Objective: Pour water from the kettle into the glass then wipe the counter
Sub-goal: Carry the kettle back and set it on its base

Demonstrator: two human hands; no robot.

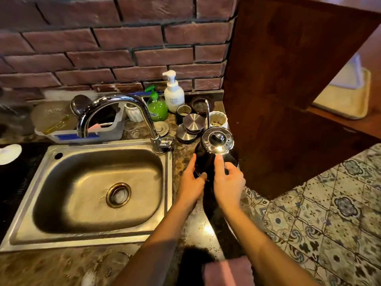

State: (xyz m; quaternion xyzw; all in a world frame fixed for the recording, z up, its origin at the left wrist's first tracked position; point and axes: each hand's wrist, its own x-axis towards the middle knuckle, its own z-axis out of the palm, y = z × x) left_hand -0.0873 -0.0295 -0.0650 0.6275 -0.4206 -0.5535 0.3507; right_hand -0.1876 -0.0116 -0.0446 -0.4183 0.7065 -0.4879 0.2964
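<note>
A: Head view, the only one. Kettle (216,149), dark body with shiny lid, sits on the counter (198,228) right of the sink (99,182), close to the wooden panel (288,100).
B: Hands?
A: Right hand (228,182) is wrapped around the handle side at the near edge, index finger up toward the lid. Left hand (191,180) is spread partly open, fingers laid on the kettle's left flank, thumb at the base. It steadies, holds nothing.
B: Glass?
A: A clear one may stand behind the tap (123,116), too blurry to confirm. Pink cloth (226,271) at the bottom edge, near the counter's front.
B: Step tip?
A: My read: securing the grip before lifting. Seat the right hand fully on the handle, keep the left off the lid, lift straight up. Canisters (191,126) crowd the spout side, so clear them before swinging.
</note>
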